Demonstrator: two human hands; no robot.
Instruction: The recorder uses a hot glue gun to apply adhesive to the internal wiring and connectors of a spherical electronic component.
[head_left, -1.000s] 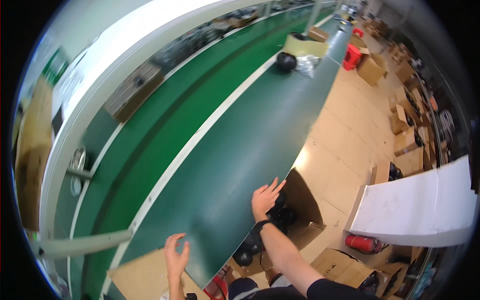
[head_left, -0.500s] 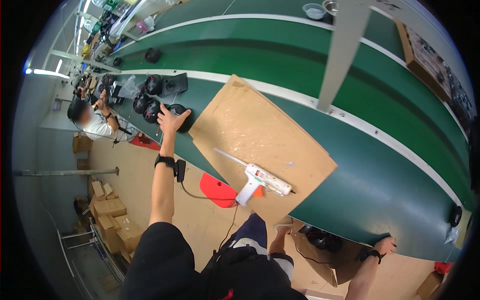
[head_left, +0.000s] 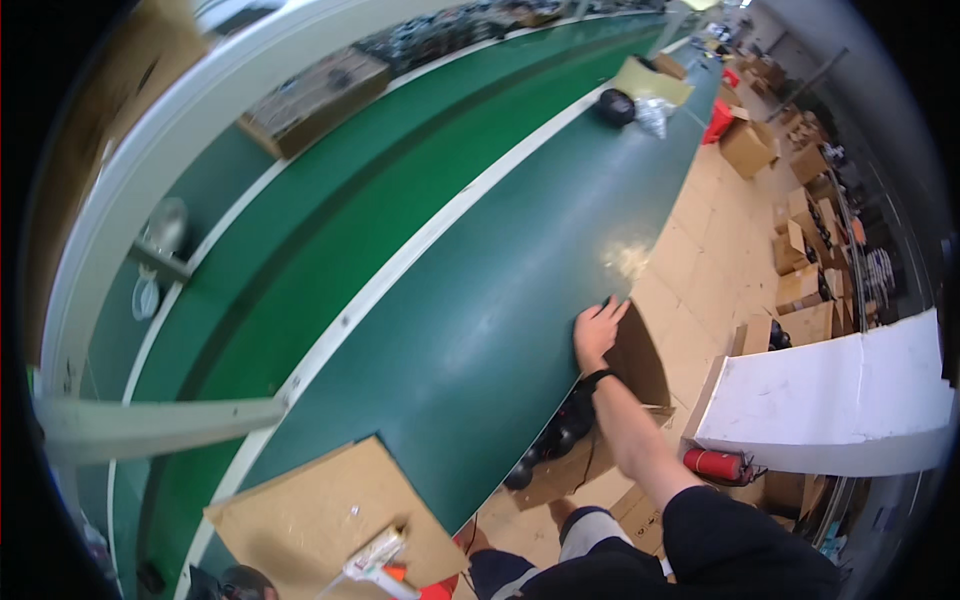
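Note:
My right hand (head_left: 598,332) rests at the table's near edge, fingers stretched out and holding nothing. Below it, an open cardboard box (head_left: 638,350) holds several black round parts (head_left: 562,435). At the bottom left, a black round part (head_left: 245,580) is over the cardboard sheet (head_left: 300,500), casting a shadow on it. A sliver of my left hand (head_left: 269,592) shows against that part; most of the hand is cut off by the frame. A white glue gun (head_left: 376,552) lies on the sheet.
The green table (head_left: 480,290) runs away to the upper right, with a black round part (head_left: 616,107) and a clear plastic bag (head_left: 654,115) near its far end. A white post (head_left: 170,425) stands at left. A red fire extinguisher (head_left: 715,464) and white board (head_left: 820,400) are at right.
My view has swung to the right. My left hand has gone almost out of the frame, and a black round part is now over the cardboard sheet. My right hand stays at the table edge.

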